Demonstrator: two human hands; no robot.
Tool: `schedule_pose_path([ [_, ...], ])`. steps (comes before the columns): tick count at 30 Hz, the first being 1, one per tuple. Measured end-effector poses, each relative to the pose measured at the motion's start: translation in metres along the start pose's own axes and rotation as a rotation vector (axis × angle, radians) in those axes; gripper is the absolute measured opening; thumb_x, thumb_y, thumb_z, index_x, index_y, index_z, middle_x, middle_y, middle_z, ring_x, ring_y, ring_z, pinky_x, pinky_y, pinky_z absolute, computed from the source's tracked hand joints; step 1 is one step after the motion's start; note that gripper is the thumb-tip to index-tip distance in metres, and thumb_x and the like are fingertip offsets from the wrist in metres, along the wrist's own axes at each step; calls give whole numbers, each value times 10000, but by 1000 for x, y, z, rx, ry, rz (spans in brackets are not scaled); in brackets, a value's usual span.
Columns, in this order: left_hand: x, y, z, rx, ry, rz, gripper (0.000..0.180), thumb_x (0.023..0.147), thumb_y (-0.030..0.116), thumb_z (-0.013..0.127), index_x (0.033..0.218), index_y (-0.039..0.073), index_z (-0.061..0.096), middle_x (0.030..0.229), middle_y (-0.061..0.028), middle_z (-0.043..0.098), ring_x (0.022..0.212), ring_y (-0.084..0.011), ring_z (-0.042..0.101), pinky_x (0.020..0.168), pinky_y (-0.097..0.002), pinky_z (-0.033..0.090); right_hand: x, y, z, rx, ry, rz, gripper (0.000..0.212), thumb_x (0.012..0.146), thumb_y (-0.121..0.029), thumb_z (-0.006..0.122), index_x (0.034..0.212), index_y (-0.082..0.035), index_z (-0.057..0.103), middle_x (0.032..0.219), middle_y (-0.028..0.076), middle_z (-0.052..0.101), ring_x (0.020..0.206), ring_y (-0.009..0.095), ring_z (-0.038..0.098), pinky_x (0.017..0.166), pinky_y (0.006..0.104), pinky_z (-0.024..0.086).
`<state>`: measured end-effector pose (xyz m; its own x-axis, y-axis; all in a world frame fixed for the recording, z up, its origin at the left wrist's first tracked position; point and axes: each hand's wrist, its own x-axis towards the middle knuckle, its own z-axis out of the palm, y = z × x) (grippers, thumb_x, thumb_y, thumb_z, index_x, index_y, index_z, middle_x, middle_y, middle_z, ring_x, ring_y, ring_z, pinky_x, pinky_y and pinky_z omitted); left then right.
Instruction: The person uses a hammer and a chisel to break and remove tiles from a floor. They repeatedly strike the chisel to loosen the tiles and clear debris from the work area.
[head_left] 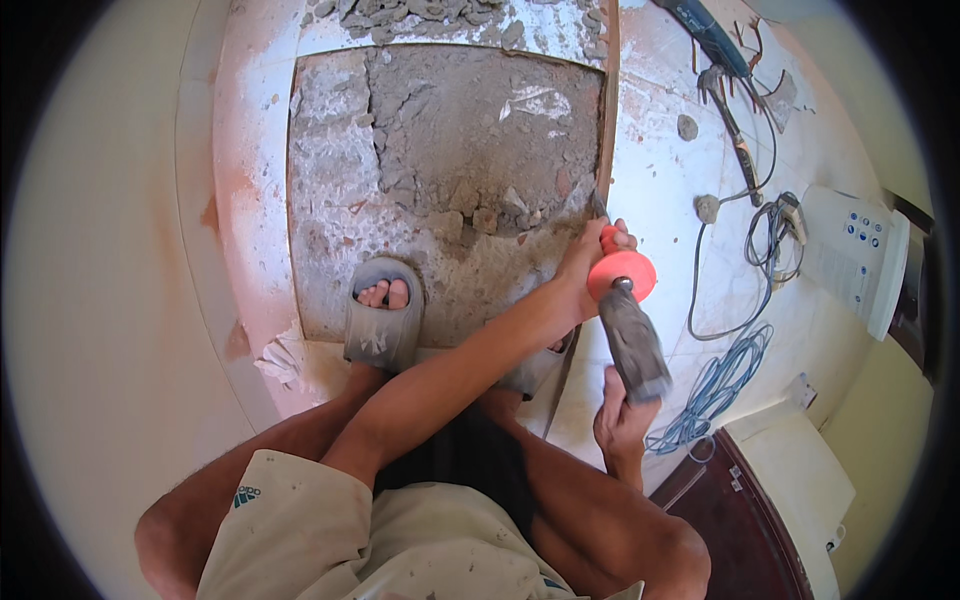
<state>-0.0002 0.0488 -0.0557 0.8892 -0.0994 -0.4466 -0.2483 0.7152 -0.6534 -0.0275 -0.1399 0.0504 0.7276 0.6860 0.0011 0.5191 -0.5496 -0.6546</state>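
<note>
My left hand (585, 270) is wrapped round the grip of a chisel (622, 276) with a round orange-red hand guard. The chisel's blade points forward to the right edge of a square, broken-up floor patch (330, 170). My right hand (625, 425) is closed below a worn grey club hammer (636, 345); the hammer's handle is mostly hidden. The hammer's head lies right at the chisel's struck end, slightly blurred, and whether they touch I cannot tell. My feet, in grey slides (385, 325), rest at the patch's near edge.
Rubble (420, 12) lies beyond the patch. On the right are a blue power tool (708, 35), a hammer (735, 140), a black cable (692, 290), a coiled blue-grey cord (715, 385), a white bucket (850, 260) and a dark red box (735, 520). A crumpled white scrap (283, 360) lies left.
</note>
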Motion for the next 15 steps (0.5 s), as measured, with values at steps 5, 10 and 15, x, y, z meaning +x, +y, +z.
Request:
schedule_pose_path([
  [5, 2, 5, -5, -54, 3, 6, 109, 1002, 196, 539, 943, 108, 562, 770, 14, 558, 679, -113, 558, 635, -256, 506, 15, -29, -41, -458, -837, 819, 364, 980, -29, 613, 1338, -7, 547, 1195, 74, 633, 1034, 176, 615, 784, 356, 518],
  [10, 8, 8, 3, -19, 70, 33, 96, 999, 177, 533, 947, 102, 564, 770, 15, 560, 677, -111, 572, 640, -255, 513, -5, 15, 7, -82, -253, 161, 321, 972, -48, 671, 1281, 4, 601, 1026, 71, 676, 676, 154, 591, 657, 295, 469],
  [15, -2, 5, 7, -75, 43, 54, 71, 991, 163, 535, 960, 108, 568, 763, 21, 556, 658, -96, 572, 614, -245, 512, -46, 58, -40, 234, -308, 238, 145, 863, -114, 678, 990, -45, 667, 833, 92, 672, 688, 253, 643, 602, 338, 496],
])
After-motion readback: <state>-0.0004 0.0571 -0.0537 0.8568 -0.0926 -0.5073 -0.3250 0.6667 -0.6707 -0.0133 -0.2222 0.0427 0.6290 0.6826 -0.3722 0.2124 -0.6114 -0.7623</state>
